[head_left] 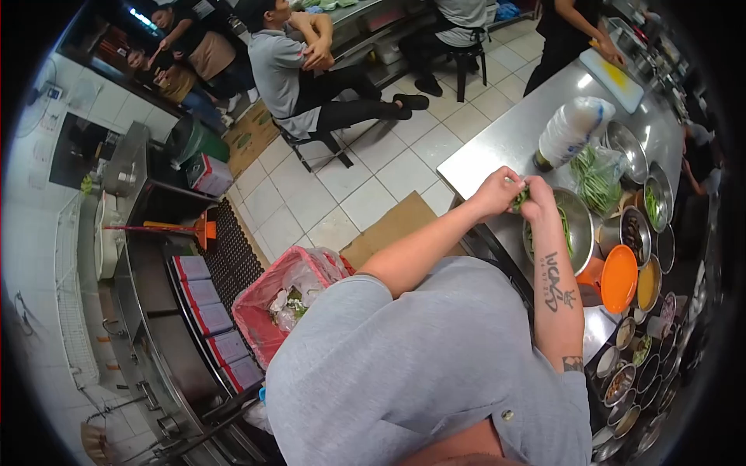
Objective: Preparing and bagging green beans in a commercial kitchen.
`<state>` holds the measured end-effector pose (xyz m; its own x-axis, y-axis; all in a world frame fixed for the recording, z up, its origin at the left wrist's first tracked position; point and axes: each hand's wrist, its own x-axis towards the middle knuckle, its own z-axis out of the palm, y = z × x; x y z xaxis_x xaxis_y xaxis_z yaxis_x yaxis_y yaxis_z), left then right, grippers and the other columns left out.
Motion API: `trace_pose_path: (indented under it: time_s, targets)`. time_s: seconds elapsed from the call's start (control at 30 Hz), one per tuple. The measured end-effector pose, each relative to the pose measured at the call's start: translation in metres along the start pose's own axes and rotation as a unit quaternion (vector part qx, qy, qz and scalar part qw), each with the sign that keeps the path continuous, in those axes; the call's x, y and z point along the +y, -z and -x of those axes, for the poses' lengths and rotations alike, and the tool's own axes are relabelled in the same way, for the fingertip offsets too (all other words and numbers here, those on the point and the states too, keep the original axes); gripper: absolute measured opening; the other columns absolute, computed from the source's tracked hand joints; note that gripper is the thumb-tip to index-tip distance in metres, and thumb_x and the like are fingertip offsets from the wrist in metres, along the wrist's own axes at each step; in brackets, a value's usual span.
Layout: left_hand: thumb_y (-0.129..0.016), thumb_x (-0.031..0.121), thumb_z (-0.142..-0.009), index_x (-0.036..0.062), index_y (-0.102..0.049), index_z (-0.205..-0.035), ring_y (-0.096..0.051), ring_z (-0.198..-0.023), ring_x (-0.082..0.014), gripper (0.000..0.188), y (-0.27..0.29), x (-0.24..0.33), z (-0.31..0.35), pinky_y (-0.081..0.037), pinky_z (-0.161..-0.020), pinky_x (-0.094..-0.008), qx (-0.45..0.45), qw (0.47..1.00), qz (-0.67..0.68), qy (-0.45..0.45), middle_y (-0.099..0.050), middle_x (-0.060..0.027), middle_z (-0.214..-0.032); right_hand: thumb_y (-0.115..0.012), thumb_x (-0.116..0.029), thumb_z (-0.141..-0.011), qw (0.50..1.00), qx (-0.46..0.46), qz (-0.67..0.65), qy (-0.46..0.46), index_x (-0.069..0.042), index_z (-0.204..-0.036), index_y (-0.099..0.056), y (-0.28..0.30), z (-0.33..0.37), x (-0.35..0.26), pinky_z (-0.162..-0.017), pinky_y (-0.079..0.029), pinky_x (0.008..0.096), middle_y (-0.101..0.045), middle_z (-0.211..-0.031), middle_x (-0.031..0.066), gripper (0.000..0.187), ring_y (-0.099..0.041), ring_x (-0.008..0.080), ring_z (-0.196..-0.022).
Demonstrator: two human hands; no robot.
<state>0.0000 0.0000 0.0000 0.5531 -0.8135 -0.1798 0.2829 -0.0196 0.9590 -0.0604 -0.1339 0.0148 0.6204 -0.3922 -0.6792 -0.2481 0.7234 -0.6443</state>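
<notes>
**Green bits pinched by two hands**

A small bunch of greens (521, 199) is held up over the left edge of a round, shiny metal bowl (581, 229). It is gripped by the curled fingers of the left hand (500, 193) and by the bent fingers of the right hand (538, 199). The bunch seems to be pointed up and down the view, with a small lean, but its ends are hidden by the fingers. Its bits cannot be counted.

In the bowl, thin cut beans (564, 237) are mostly pointed away from the body. Just past the bowl, long, smooth bean pods (597, 180) are kept in one clear plastic bag (619, 165). They are laid on a slant, from upper left to lower right.

One tall stack of white cups (575, 130) is tipped over beside the bag. One flat orange disc (619, 279) is seen near the bowl. All these are set on a smooth metal counter (491, 155).
</notes>
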Motion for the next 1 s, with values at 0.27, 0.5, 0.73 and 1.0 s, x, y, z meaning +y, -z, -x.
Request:
trace_pose_path:
  time_s: [0.27,0.5,0.73,1.0]
  targets:
    - [-0.063,0.011,-0.092,0.0027,-0.045,-0.110,-0.053,-0.063,-0.0097,0.027,-0.003,0.019,0.021,-0.053,-0.060,-0.0277,0.027,0.989,0.113,0.095,-0.055,-0.0034,-0.076,-0.047,0.007,-0.076,0.988,0.040,0.080,0.128,0.011,-0.097,-0.051,0.003,-0.012,0.014,-0.059,-0.048,0.0430,-0.056,-0.090,0.0203,0.021,-0.060,0.0313,-0.075]
    - [-0.059,0.005,-0.092,0.0003,-0.046,-0.111,-0.054,-0.064,-0.0101,0.024,-0.007,0.014,0.016,-0.051,-0.061,-0.0267,0.037,0.999,-0.024,0.021,-0.055,-0.0032,-0.076,-0.051,0.009,-0.074,0.954,0.177,0.122,0.211,0.009,-0.126,-0.036,-0.014,-0.025,0.020,-0.072,-0.050,0.0397,-0.052,-0.110,0.0226,0.054,-0.059,0.0295,-0.093]
    - [-0.057,0.003,-0.090,0.0006,-0.046,-0.107,-0.055,-0.058,-0.0118,0.020,-0.001,0.017,0.017,-0.045,-0.053,-0.0276,0.077,0.997,-0.007,-0.020,-0.056,-0.0038,-0.070,-0.051,0.010,-0.072,0.983,0.057,0.135,0.111,-0.001,-0.139,-0.031,-0.004,-0.030,0.004,-0.073,-0.051,0.0378,-0.052,-0.116,0.0187,0.071,-0.060,0.0313,-0.093]
    - [-0.059,0.002,-0.088,0.0001,-0.046,-0.113,-0.057,-0.061,-0.0120,0.028,-0.006,0.011,0.021,-0.048,-0.057,-0.0271,0.068,0.996,-0.056,-0.002,-0.055,-0.0024,-0.071,-0.048,0.005,-0.074,0.966,0.115,0.134,0.186,0.000,-0.150,-0.013,-0.037,0.033,0.011,-0.100,-0.041,0.0378,-0.040,-0.140,0.0269,0.083,-0.046,0.0342,-0.126]
